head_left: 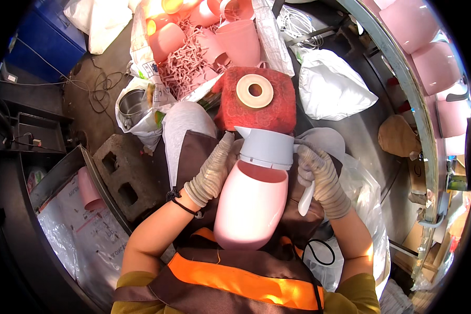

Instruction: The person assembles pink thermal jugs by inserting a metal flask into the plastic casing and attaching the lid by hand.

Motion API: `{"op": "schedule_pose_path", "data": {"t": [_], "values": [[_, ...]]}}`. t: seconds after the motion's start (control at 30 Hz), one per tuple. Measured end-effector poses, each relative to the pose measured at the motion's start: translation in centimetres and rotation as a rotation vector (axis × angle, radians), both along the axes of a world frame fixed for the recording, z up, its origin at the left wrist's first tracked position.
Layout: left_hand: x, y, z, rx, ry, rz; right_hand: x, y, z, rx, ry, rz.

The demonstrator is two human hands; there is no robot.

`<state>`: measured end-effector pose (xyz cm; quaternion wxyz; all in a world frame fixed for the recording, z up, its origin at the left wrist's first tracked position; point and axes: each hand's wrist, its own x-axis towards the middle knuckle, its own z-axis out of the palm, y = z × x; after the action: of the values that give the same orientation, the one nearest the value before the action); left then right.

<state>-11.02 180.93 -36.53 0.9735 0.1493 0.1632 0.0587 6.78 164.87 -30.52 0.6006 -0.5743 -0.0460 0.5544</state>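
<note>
A light-grey plastic collar with a pointed spout (pixel 267 148) sits between my gloved hands, above the open mouth of a pink plastic jug body (pixel 252 209) on my lap. My left hand (pixel 214 168) is closed at the collar's spout side, its fingers partly hidden behind it. On the other side, my right hand (pixel 322 175) is curled with its fingertips near the collar's edge. A smooth white handle (pixel 306 199) sticks out below that hand; what it belongs to is hidden. Beyond the collar rests a cream ring (pixel 255 91) on a red cloth-covered block (pixel 259 114).
A large sack (pixel 150 86) ahead holds several pink jug bodies and pink plastic scraps. White bags (pixel 332 86) lie to its right. At the far right, pink pieces (pixel 437 68) stand on a bench. A concrete block (pixel 128 175) and a bin (pixel 99 235) are left.
</note>
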Motion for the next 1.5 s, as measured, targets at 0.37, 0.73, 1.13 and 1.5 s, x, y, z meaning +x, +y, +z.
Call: {"op": "schedule_pose_path", "data": {"t": [0.37,0.73,1.13,1.5], "values": [[-0.3,-0.3,1.5,0.389,-0.008,-0.099,-1.0,-0.7,-1.5,-0.049,-0.437,0.078],[-2.3,-1.1,0.1,0.626,0.084,-0.147,-2.6,-2.0,-3.1,-0.120,-0.578,0.237],[12.5,9.2,0.5,2.355,0.711,-0.658,-0.5,-2.0,-2.0,0.118,-0.609,0.340],[-4.9,1.7,4.3,0.304,0.672,-0.151,-1.3,-6.4,-0.3,-0.021,-0.847,0.226]]}}
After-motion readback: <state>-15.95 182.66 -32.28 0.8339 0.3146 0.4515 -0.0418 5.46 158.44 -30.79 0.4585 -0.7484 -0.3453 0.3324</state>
